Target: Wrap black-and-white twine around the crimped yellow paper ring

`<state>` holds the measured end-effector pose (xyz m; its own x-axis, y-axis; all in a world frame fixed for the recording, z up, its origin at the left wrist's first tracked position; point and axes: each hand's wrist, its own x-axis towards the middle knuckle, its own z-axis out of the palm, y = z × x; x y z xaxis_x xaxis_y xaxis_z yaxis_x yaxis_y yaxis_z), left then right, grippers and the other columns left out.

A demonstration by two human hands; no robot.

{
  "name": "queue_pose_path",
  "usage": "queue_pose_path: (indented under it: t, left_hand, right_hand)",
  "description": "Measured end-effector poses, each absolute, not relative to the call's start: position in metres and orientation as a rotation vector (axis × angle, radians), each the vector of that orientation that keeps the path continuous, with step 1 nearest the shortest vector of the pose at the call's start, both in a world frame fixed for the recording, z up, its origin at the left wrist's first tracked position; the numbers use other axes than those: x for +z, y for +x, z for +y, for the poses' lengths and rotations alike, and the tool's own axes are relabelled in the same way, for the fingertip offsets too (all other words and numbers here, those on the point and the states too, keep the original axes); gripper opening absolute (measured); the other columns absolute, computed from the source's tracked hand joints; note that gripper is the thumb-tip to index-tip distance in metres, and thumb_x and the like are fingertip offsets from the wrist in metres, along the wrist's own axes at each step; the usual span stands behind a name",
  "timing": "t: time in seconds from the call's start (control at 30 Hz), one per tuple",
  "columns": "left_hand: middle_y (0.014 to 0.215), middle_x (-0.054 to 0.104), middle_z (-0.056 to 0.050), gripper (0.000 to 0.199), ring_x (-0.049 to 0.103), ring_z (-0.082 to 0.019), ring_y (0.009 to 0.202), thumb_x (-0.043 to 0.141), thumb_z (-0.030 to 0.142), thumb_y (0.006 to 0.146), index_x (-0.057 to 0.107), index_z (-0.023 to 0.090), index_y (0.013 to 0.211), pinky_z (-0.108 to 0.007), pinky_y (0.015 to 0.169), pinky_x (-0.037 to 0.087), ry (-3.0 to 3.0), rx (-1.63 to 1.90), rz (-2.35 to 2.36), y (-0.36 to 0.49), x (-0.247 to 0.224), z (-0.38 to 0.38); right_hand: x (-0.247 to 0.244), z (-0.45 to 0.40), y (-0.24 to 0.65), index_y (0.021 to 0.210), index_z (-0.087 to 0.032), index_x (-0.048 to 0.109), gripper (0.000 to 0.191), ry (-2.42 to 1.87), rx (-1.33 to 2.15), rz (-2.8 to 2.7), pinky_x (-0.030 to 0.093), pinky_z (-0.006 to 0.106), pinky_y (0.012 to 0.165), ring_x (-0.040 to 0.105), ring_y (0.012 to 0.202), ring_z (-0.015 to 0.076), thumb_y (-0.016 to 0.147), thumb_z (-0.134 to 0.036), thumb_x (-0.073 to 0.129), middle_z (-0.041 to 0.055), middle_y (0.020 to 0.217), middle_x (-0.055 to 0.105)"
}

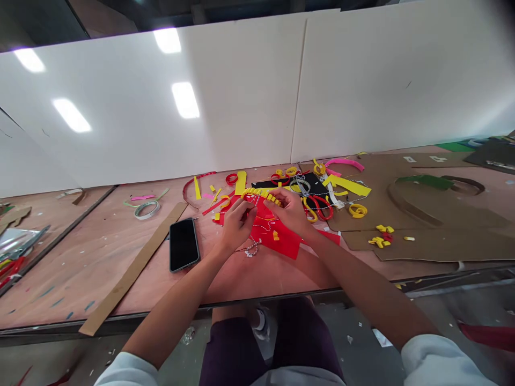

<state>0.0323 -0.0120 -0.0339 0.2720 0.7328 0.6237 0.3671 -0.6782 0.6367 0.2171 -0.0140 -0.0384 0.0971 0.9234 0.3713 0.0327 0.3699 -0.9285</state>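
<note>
Over the red sheet (274,231), left hand (237,226) and right hand (287,210) grip a pleated yellow strip (259,195).

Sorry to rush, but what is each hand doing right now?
Left hand: closed, pinching the pleated yellow paper strip.
Right hand: closed, gripping the same strip.

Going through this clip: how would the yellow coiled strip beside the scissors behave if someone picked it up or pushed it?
The yellow coiled strip looks thin, so it is probably light and flexible, squashing easily. Its rounded curl might roll or skid if pushed across the brown cardboard. It may also spring looser when lifted.
</note>
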Motion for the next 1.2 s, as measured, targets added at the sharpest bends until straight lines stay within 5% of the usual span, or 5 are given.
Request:
queue_pose_path:
  t: [0.33, 0.5, 0.7, 1.2]
  left_hand:
    - [0.093, 0.071, -0.003, 0.01, 0.06, -0.014, 0.071, 0.058, 0.028, 0.098, 0.061, 0.022, 0.105, -0.025, 0.067, 0.044, 2.156, 1.302, 1.048, 0.028, -0.045, -0.006]
    - [0.077, 0.064, 0.004, 0.022, 0.055, -0.011, 0.06, 0.061, 0.025, 0.096, 0.051, 0.024, 0.116, -0.023, 0.059, 0.038, 2.066, 1.286, 1.057, 0.031, -0.044, -0.008]
    - [0.086, 0.066, -0.001, 0.004, 0.057, -0.011, 0.067, 0.055, 0.025, 0.097, 0.056, 0.022, 0.096, -0.024, 0.063, 0.042, 2.123, 1.322, 1.088, 0.032, -0.039, -0.009]
    - [0.082, 0.065, -0.001, 0.004, 0.047, -0.012, 0.063, 0.061, 0.019, 0.09, 0.062, 0.021, 0.087, -0.026, 0.057, 0.033, 2.271, 1.315, 1.014, 0.033, -0.036, -0.012]
  right_hand:
    - [-0.038, -0.016, 0.215, 0.088, -0.021, 0.066, 0.044, -1.0, 0.877, -1.296, 0.045, 0.027, 0.062, 0.057, 0.071, 0.0154, 0.071, -0.056, 0.086, 0.0006, 0.078, 0.065]
    - [-0.042, -0.013, 0.217, 0.089, -0.021, 0.066, 0.042, -1.002, 0.848, -1.324, 0.045, 0.028, 0.063, 0.059, 0.072, 0.0159, 0.075, -0.057, 0.081, 0.001, 0.078, 0.066]
    - [-0.043, -0.012, 0.219, 0.092, -0.021, 0.068, 0.038, -0.995, 0.805, -1.315, 0.048, 0.029, 0.066, 0.063, 0.077, 0.0174, 0.077, -0.054, 0.08, 0.0038, 0.086, 0.071]
    - [-0.038, -0.017, 0.217, 0.089, -0.02, 0.067, 0.041, -0.968, 0.842, -1.316, 0.045, 0.028, 0.062, 0.058, 0.069, 0.0148, 0.077, -0.057, 0.081, 0.0011, 0.078, 0.067]
